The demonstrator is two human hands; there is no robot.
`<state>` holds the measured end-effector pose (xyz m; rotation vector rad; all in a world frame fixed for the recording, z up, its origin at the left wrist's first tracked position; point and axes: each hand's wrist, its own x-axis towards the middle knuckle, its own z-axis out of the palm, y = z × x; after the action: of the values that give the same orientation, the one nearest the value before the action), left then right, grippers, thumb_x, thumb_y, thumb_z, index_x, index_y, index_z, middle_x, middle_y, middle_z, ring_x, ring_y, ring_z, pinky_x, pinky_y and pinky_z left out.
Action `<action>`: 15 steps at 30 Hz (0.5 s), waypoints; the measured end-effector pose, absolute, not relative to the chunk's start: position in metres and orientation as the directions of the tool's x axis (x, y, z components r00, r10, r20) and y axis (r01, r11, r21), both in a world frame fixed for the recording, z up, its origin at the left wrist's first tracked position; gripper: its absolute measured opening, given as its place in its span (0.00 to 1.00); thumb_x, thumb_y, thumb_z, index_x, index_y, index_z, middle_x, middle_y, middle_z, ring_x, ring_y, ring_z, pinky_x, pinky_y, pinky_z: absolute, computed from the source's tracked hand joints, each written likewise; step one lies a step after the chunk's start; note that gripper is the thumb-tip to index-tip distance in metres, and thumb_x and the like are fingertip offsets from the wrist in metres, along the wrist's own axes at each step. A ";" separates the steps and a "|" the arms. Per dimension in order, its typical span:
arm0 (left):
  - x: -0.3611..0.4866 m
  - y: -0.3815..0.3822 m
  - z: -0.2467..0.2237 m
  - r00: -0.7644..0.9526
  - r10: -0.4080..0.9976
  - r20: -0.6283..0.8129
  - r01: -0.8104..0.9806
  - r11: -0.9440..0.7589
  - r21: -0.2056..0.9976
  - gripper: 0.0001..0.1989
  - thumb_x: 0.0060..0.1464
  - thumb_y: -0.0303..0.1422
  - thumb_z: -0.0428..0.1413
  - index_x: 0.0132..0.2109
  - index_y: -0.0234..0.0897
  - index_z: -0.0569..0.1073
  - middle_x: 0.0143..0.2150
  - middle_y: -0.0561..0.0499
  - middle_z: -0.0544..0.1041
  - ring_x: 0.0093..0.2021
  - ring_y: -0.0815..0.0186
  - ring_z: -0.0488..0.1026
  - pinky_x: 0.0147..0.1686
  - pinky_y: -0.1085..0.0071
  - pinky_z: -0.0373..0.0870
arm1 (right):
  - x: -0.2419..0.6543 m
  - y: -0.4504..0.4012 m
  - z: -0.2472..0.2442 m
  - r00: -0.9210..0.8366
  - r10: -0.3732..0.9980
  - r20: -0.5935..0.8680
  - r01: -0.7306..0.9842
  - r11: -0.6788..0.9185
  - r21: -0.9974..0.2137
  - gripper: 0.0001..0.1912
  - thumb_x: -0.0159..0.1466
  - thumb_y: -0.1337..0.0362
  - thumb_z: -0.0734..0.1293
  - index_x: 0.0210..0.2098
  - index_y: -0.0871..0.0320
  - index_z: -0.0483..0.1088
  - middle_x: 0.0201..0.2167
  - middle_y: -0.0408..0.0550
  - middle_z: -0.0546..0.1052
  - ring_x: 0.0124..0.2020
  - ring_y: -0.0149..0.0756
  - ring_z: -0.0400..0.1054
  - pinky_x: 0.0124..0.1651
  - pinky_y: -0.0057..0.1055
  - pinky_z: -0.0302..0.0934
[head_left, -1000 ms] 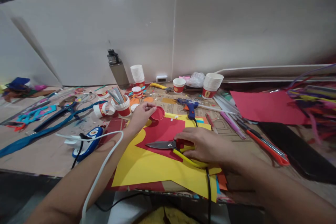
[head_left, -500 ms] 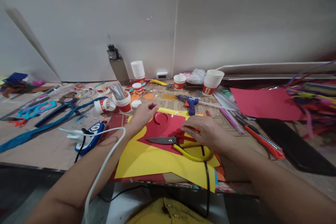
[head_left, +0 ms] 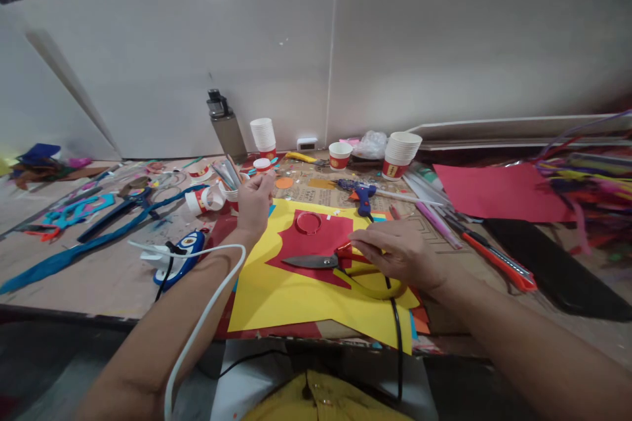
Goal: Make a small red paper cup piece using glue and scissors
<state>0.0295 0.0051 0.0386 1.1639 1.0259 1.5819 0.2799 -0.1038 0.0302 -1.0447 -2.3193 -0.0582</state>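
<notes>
My left hand [head_left: 255, 200] is raised over the left edge of the yellow paper [head_left: 276, 299], beside a cup of sticks [head_left: 229, 177]; its fingers are pinched together on something I cannot make out. My right hand [head_left: 395, 250] is over the handles of the scissors [head_left: 313, 262], fingers bent together, and what they hold is hidden. The scissors lie with blades pointing left on red paper [head_left: 291, 242], which rests on the yellow sheet. A small red ring-shaped piece [head_left: 309, 223] sits on the red paper above the blades.
Behind are stacked paper cups [head_left: 401, 155], a single cup [head_left: 340, 155], a blue glue gun [head_left: 364, 198] and a bottle [head_left: 228, 128]. At right lie a red cutter [head_left: 498, 262] and red paper [head_left: 503, 192]. A power strip [head_left: 185, 260] with a white cable is at left.
My left hand has moved left and away from the red paper, towards the cups. My right hand stays near the scissors' handles. The camera view has shifted slightly.
</notes>
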 end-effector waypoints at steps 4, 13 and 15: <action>0.026 0.007 0.043 -0.248 0.909 0.334 -0.292 -0.399 0.869 0.25 0.51 0.39 0.60 0.17 0.37 0.53 0.14 0.60 0.50 0.14 0.78 0.46 0.15 0.78 0.45 | 0.280 -0.108 0.029 -0.542 0.635 0.550 0.693 0.708 -0.135 0.11 0.66 0.61 0.61 0.38 0.54 0.75 0.19 0.43 0.74 0.21 0.31 0.66 0.28 0.30 0.54; 0.026 0.011 0.041 -0.244 0.918 0.314 -0.301 -0.379 0.875 0.25 0.52 0.40 0.60 0.19 0.36 0.55 0.16 0.60 0.53 0.15 0.79 0.48 0.14 0.79 0.47 | 0.286 -0.101 0.016 -0.583 0.615 0.531 0.659 0.740 -0.135 0.08 0.66 0.63 0.62 0.39 0.54 0.74 0.22 0.44 0.73 0.24 0.32 0.65 0.30 0.31 0.55; 0.024 0.014 0.037 -0.230 0.922 0.312 -0.293 -0.371 0.881 0.24 0.52 0.41 0.60 0.19 0.36 0.57 0.15 0.60 0.52 0.15 0.79 0.48 0.15 0.79 0.47 | 0.286 -0.101 0.017 -0.568 0.635 0.523 0.670 0.726 -0.155 0.09 0.66 0.62 0.62 0.38 0.53 0.74 0.22 0.44 0.73 0.24 0.31 0.65 0.30 0.31 0.55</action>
<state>0.0244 0.0142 0.0366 1.1041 0.8836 1.7416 0.2858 -0.1014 0.0168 -0.9871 -2.3690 -0.0815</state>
